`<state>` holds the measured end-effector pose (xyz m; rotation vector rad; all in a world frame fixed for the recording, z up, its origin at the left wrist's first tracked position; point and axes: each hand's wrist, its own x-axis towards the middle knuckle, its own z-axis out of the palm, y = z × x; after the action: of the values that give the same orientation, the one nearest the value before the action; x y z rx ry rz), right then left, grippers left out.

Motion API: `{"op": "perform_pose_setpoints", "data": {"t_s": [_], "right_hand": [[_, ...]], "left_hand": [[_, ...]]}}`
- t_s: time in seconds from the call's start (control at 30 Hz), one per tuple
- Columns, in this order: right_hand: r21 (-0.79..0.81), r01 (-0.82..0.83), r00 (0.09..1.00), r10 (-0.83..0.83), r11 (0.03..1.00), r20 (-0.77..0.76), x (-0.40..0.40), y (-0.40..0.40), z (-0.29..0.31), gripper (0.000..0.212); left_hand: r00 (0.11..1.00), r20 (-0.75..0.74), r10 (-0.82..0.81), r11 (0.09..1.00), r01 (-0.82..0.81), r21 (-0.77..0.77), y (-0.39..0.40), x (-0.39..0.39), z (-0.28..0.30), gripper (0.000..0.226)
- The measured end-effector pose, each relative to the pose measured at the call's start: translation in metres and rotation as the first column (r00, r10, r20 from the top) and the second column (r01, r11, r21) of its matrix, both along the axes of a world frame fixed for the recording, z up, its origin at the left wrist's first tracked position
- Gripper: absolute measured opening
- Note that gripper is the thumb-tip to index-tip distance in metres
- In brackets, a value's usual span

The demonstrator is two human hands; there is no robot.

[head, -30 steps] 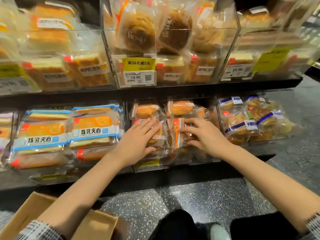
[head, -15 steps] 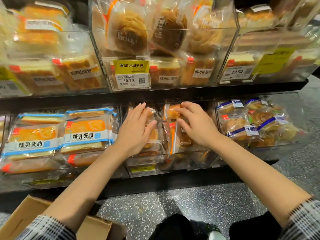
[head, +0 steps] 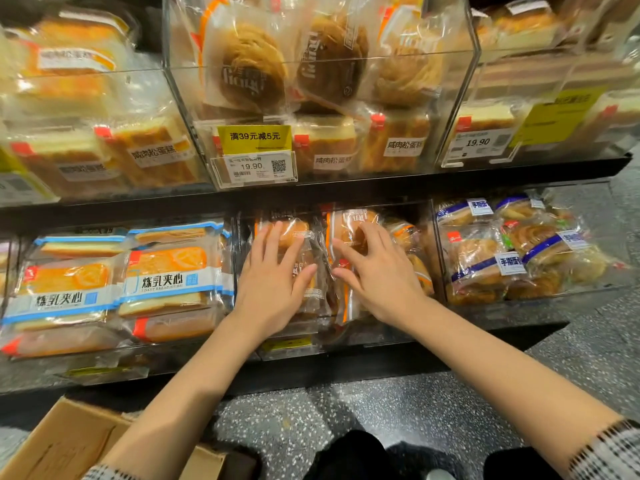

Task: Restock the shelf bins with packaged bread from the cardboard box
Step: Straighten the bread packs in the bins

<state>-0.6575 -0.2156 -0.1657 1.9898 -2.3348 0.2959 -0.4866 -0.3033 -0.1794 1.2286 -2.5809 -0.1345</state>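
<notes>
The left hand (head: 277,289) and right hand (head: 379,277) are both pressing flat, fingers straight, gripping nothing, on the bread packages (head: 341,237) lying in the lower middle shelf bin (head: 346,336). The cardboard box (head: 65,441) is sitting on the floor (head: 346,410).

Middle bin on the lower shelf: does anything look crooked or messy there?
Slightly. The bread packets in the middle bin lean at mixed angles and overlap, where the left hand and right hand press them. Nothing looks torn or spilled.

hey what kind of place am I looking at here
Most likely a shop's bakery aisle: clear shelf bins stacked with packaged bread, a 19.90 price tag under a yellow promo label, and a cardboard box on the floor.
</notes>
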Motion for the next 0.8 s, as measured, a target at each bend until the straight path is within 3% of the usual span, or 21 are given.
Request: {"op": "perform_pose_setpoints", "data": {"t_s": [0.1, 0.33, 0.53, 0.67, 0.8], "right_hand": [[-0.025, 0.024, 1.000, -0.024, 0.999, -0.006, 0.001, 0.002, -0.005, 0.065], [-0.121, 0.062, 0.998, -0.062, 0.991, 0.007, -0.001, -0.001, -0.015, 0.047], [-0.191, 0.012, 1.000, -0.007, 0.981, 0.024, -0.005, 0.009, -0.003, 0.057], [-0.101, -0.045, 0.999, 0.046, 0.994, -0.002, -0.010, 0.029, 0.005, 0.063], [-0.006, 0.008, 0.984, -0.007, 1.000, 0.177, -0.005, 0.036, -0.007, 0.061]], "left_hand": [[1.000, -0.001, 0.009, 1.000, -0.009, -0.021, 0.003, 0.003, -0.004, 0.079], [0.999, -0.034, 0.000, 0.999, -0.001, -0.052, 0.009, 0.002, -0.013, 0.071], [0.994, -0.100, -0.034, 0.993, 0.022, -0.114, 0.011, 0.007, -0.011, 0.070], [0.983, -0.064, -0.172, 0.958, 0.152, -0.245, 0.021, 0.008, -0.009, 0.077], [0.928, 0.093, -0.362, 0.880, 0.373, -0.294, 0.027, -0.004, -0.008, 0.080]]}}
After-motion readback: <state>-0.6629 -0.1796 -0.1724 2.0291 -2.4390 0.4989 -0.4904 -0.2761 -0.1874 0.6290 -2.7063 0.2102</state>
